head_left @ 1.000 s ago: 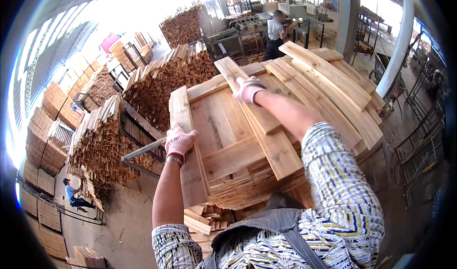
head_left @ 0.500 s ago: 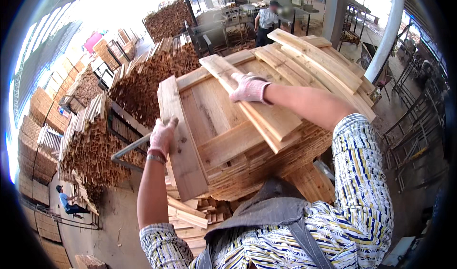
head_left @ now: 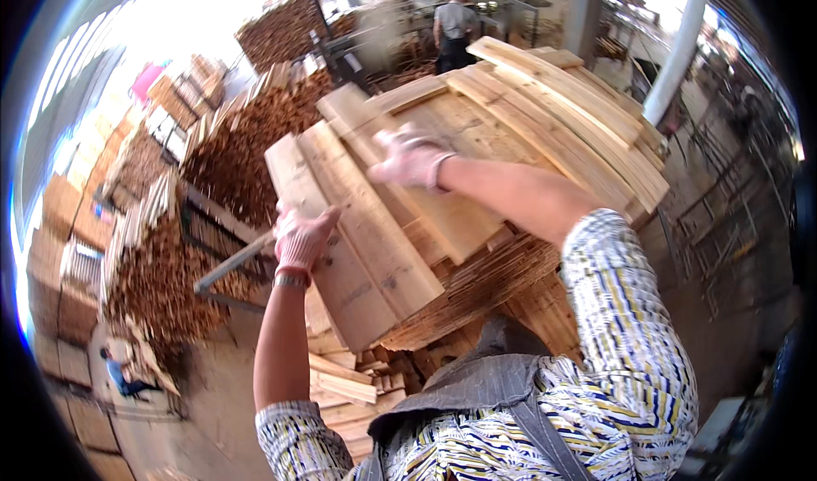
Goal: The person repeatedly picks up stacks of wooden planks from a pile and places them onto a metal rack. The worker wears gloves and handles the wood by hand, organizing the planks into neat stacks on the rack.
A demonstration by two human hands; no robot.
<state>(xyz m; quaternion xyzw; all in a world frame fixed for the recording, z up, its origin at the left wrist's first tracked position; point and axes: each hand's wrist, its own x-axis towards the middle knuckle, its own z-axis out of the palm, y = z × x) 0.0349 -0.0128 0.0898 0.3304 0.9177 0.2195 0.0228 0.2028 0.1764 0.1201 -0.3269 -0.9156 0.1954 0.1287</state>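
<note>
My gloved left hand [head_left: 302, 241] is at the left edge of a wide wooden board [head_left: 328, 256], fingers at its edge and thumb stretched over the top face. A second knotty board [head_left: 370, 222] lies right alongside it. My gloved right hand [head_left: 414, 156], blurred by motion, has its fingers spread over another plank [head_left: 455, 226] that slants across the pile. I see nothing held in that hand. Under these boards is a large stack of sawn timber [head_left: 485, 281], its layered ends facing me.
More planks [head_left: 562, 85] lie on the stack's right side. A metal bar [head_left: 230, 264] juts out beside my left hand. Timber piles [head_left: 162, 268] stand to the left, and short offcuts [head_left: 345, 379] lie below. One person [head_left: 454, 26] stands beyond the stack; another [head_left: 123, 375] is far left.
My right hand has let go of the plank it gripped and moved left. Two boards now lie side by side at my left hand, where one lay before. The far person has turned.
</note>
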